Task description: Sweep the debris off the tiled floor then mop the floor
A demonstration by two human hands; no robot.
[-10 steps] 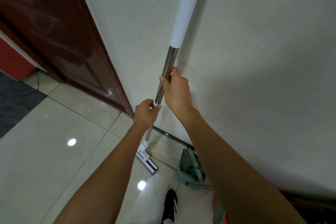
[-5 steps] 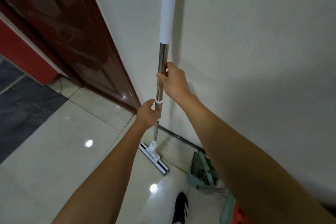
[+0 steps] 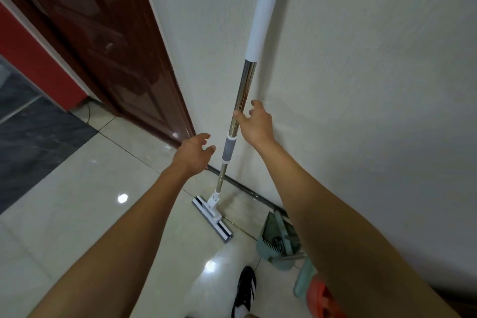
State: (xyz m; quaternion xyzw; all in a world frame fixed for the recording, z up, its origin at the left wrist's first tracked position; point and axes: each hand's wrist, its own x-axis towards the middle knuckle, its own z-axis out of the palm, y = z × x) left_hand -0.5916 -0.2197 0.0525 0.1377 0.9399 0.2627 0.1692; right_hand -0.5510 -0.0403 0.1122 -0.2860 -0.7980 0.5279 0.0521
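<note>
Tiled floor (image 3: 77, 214), mop (image 3: 242, 100) against wall (image 3: 361, 85)

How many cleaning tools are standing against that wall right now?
2. The mop leans on the wall between both hands; the green dustpan sits lower right, partly behind the right arm, so more may be hidden.

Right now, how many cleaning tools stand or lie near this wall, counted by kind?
Mop: 1, leaning on the wall, head on the tiles
Dustpan, green: 1, on the floor at the wall
Total: 2
A green handle and something red show at the lower edge; what they are I cannot tell, so they are not counted.
</note>
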